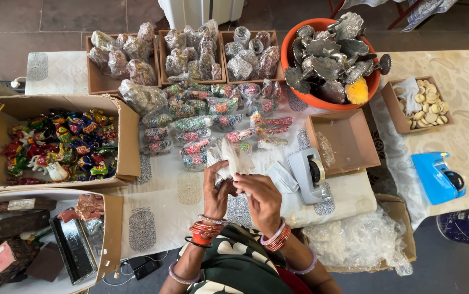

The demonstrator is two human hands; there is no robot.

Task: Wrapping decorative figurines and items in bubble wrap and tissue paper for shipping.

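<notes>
Head view: a table under a white printed cloth [161, 209], set on a tiled floor, fills my frame. At its middle edge I see both hands meeting over a small item in clear bubble wrap [229, 159]. The left hand [216, 191] is curled around the bundle's lower end; the right hand [260, 197] pinches its near side, fingers [241, 179] bent onto the wrap. The bundle's long axis runs away from the body, so most of it stands clear beyond the fingertips, both hands equally close. Just right lies a grey tape dispenser [309, 175]. Beyond are rows of wrapped pieces [207, 117], an orange bowl [290, 51] of metal leaves, and, left, a cardboard box [128, 136] of painted figures.
</notes>
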